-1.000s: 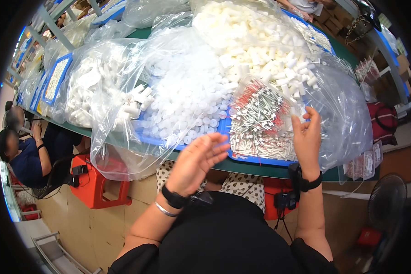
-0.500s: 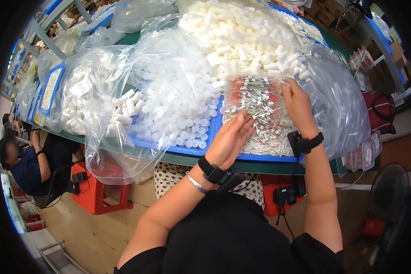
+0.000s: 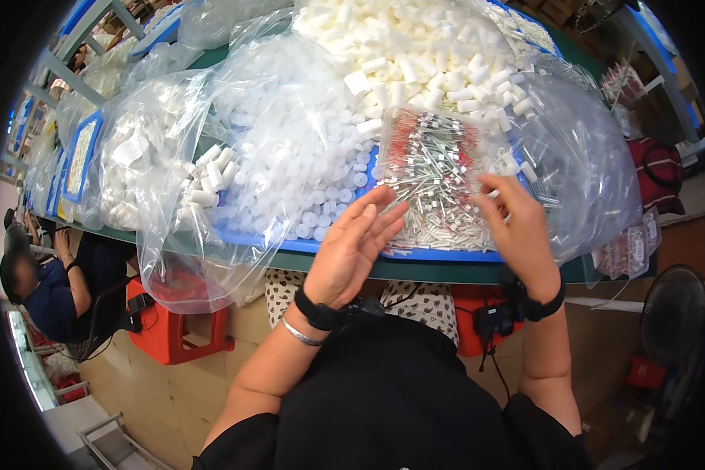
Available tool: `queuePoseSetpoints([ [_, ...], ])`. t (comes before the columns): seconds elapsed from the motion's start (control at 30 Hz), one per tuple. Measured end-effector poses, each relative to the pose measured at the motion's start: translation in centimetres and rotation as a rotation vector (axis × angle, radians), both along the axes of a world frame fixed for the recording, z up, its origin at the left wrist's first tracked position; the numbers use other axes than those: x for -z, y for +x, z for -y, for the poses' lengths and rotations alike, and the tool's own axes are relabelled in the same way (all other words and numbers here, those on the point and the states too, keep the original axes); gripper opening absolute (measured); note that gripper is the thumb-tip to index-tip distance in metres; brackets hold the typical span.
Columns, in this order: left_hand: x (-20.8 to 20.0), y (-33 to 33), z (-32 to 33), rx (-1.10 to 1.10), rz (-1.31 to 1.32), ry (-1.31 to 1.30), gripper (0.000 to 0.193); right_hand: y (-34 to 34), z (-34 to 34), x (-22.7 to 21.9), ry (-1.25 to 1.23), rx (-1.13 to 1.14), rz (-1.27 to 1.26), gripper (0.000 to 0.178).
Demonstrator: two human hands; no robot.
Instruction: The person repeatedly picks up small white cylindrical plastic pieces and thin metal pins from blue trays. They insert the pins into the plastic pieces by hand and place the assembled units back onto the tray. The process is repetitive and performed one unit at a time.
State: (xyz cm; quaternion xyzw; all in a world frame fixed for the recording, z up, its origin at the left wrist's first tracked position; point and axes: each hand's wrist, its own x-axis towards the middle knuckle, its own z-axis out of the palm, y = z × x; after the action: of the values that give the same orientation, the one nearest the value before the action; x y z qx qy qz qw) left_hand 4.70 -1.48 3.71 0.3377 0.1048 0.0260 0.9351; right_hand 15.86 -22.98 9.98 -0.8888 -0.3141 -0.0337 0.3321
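Observation:
A clear shallow plastic box (image 3: 439, 153) holds a loose heap of thin metal pins with white heads and red parts. In front of it lies a spread of small white sticks (image 3: 450, 235) in a blue tray (image 3: 415, 254). My left hand (image 3: 351, 251) hovers beside the tray's near edge, palm turned inward, fingers stretched and nothing in them. Near the box's right side is my right hand (image 3: 518, 227), fingers loosely bent, with a gap between thumb and forefinger and nothing visible between them.
Translucent white round caps (image 3: 290, 180) heap up left of the box. Behind it rises a pile of cream-white cylinders (image 3: 415, 63). Clear plastic bags (image 3: 587, 172) flank the trays. A person (image 3: 51, 286) sits at far left by a red stool (image 3: 176, 313); a fan (image 3: 672, 309) stands right.
Both hands have drawn back toward me, the left also leftward. My right hand has come off the box's right edge, and its fingers are now apart.

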Motion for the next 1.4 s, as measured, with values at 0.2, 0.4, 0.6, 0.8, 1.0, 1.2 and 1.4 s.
queuePoseSetpoints([
  [0.2,1.1,-3.8,-4.5,-0.178,-0.112,0.360,0.032,-2.9,-3.2,1.9,-0.097,-0.296,0.227,0.015],
  [0.4,1.9,-4.8,-4.9,-0.322,-0.138,1.079,0.017,-2.1,-6.8,3.3,-0.268,-0.339,0.374,0.015],
  [0.6,2.5,-3.7,-4.9,-0.389,0.051,1.788,0.028,-1.1,-8.4,4.9,-0.446,-0.303,0.485,0.014],
  [0.8,2.4,-2.4,-4.5,-0.343,-0.105,1.851,0.031,-0.2,-7.5,4.9,-0.433,-0.300,0.434,0.016],
  [1.0,0.3,-2.6,-5.8,-0.270,-0.152,0.687,0.029,-1.4,-6.9,2.7,-0.217,-0.326,0.133,0.021],
  [1.2,0.3,-2.6,-5.7,-0.283,-0.031,-0.205,0.024,-9.4,-8.3,3.3,0.306,-0.542,-0.896,0.055],
  [1.4,-0.2,-0.6,-4.2,-0.616,0.058,0.057,0.022,-11.8,-10.3,3.6,0.297,-0.402,-1.146,0.047],
])
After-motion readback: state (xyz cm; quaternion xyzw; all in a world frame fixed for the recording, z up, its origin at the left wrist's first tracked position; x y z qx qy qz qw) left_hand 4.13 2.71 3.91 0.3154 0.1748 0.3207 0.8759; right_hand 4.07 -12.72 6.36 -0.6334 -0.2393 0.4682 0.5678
